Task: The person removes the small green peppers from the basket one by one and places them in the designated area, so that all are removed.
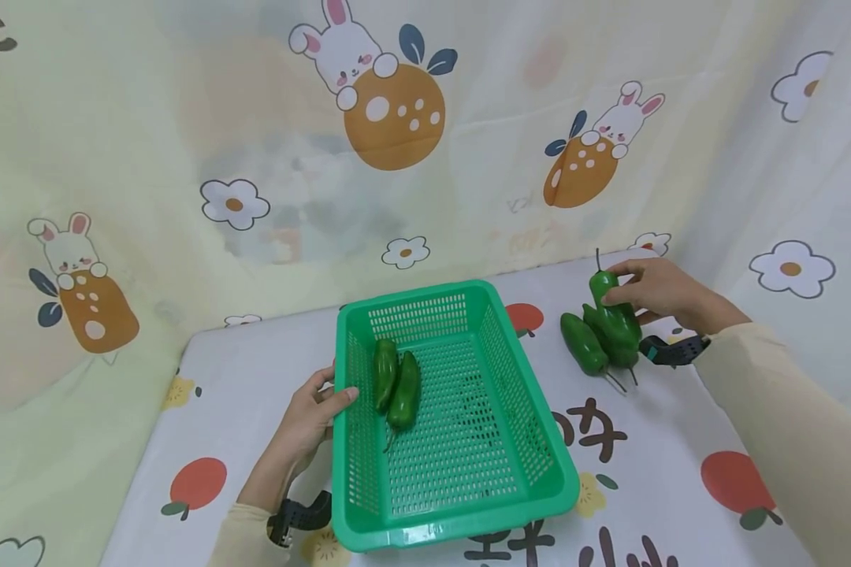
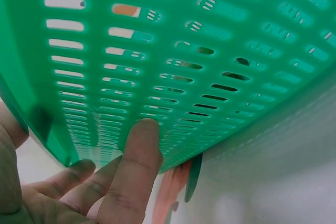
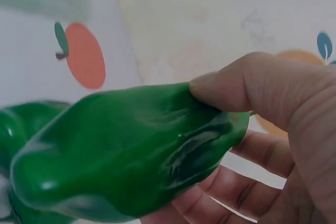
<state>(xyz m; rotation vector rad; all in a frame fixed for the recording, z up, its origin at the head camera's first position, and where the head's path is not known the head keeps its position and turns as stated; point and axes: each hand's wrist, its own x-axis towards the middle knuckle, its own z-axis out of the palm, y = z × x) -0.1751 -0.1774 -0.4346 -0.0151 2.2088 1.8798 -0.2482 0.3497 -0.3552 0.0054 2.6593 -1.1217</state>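
Note:
My left hand [image 1: 308, 417] grips the left side of a green plastic basket [image 1: 532, 378], thumb over the rim. In the left wrist view its fingers [image 2: 134, 177] reach along the outside of the slotted basket wall [image 2: 31, 51]. Two green peppers [image 1: 405, 392] lie side by side inside, toward the left. Over to the right, my right hand [image 1: 655, 293] pinches a green pepper [image 1: 601, 285] near its stem end, thumb on one side and fingers on the other. The right wrist view shows this glossy pepper [image 3: 121, 150] close up. Other green peppers [image 1: 583, 343] lie just beneath it.
A white cloth [image 1: 255, 378] printed with fruit and dark lettering covers the table. Behind it hangs a pale curtain [image 1: 496, 197] with rabbits and flowers. The basket stands between my left hand and the pepper pile.

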